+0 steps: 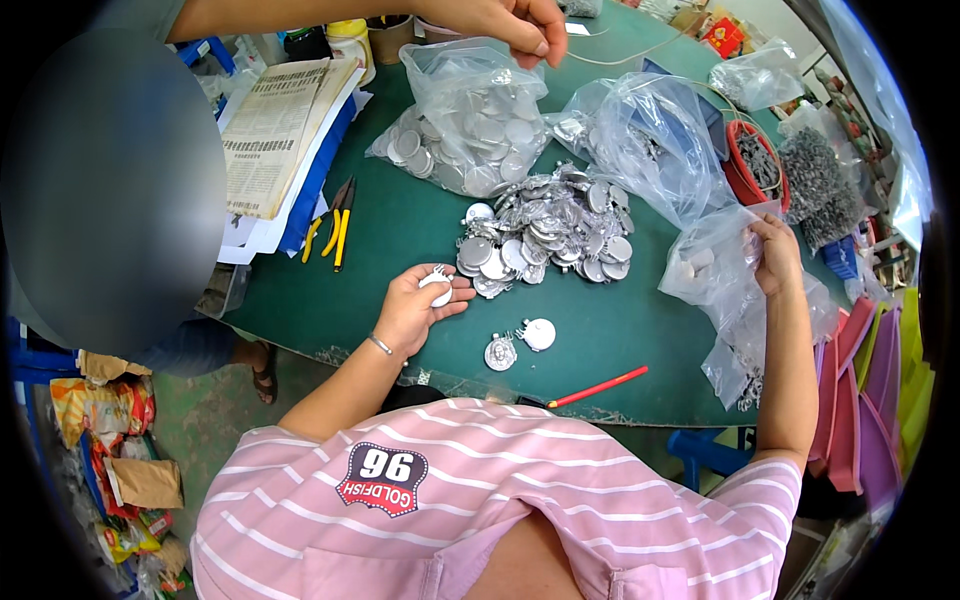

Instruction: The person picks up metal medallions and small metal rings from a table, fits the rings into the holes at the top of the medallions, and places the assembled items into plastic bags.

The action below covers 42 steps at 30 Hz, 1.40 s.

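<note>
In my left hand (413, 312) is a round silver metal disc (436, 290) with small prongs at its top, pinned under the thumb. My right hand (777, 250) grips the upper edge of a clear plastic bag (700, 262), which holds small pale pieces. Beyond my left hand lies a heap of silver discs (545, 225), some smooth, some embossed. Nearer to me, one embossed disc (500, 352) and one smooth disc (538, 334) lie side by side on the green table (450, 375).
A large bag of discs (465, 150) stands behind the heap, beside another clear bag (650, 140). Another person's hand (525, 30) hovers at the far edge. Yellow-handled pliers (340, 230), a red pen (600, 386), stacked papers (270, 150) and a red tub (740, 165) lie around.
</note>
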Each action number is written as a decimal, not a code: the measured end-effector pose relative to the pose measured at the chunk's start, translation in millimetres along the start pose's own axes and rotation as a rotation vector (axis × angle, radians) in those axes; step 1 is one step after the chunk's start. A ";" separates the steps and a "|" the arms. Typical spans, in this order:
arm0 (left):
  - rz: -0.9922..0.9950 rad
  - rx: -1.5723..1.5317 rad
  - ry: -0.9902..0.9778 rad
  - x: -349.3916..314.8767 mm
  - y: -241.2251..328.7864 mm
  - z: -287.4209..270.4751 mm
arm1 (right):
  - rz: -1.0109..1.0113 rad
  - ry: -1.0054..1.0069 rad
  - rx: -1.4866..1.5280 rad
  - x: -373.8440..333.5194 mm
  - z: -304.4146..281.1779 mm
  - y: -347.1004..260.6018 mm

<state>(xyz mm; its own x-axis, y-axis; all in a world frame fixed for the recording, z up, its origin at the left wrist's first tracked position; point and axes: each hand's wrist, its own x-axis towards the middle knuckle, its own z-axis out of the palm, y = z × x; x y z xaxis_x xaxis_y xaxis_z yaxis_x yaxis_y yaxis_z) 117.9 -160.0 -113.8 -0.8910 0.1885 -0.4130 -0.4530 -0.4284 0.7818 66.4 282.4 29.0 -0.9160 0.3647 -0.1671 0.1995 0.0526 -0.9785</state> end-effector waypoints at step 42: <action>0.326 0.486 -0.174 -0.5 -42.8 -11.6 | -1.255 -0.991 -0.859 -171.9 353.7 94.8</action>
<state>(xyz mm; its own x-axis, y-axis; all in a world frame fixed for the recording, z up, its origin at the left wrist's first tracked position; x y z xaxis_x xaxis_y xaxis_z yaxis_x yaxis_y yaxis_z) 138.1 -152.0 -152.4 -0.9593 0.2745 -0.0665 -0.0814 -0.0432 0.9957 119.6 -104.1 -77.9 -0.4285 -0.8756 0.2230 -0.8863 0.3594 -0.2920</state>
